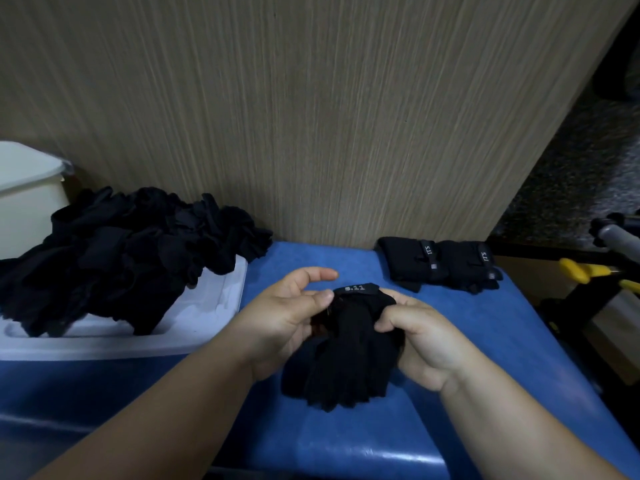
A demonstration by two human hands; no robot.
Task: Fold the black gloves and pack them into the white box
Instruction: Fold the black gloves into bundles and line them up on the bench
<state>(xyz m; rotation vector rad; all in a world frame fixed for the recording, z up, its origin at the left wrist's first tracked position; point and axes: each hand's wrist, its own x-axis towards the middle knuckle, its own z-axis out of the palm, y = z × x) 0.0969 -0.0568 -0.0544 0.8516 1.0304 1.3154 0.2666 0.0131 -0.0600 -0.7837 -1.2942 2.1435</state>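
A pair of black gloves (346,348) with a "5.11" strap lies bunched on the blue surface (485,341) in the middle, fingers pointing toward me. My left hand (284,320) holds its left side, thumb on the cuff and index finger raised. My right hand (422,341) pinches the cuff's right edge with curled fingers. A heap of loose black gloves (121,251) is piled on a white lid (207,306) at the left. A white box (27,195) stands behind that heap at the far left.
Two folded black gloves (443,263) lie side by side at the back right of the blue surface. A wooden panel (311,116) rises right behind. Yellow-handled tools (585,270) and dark gear sit beyond the right edge.
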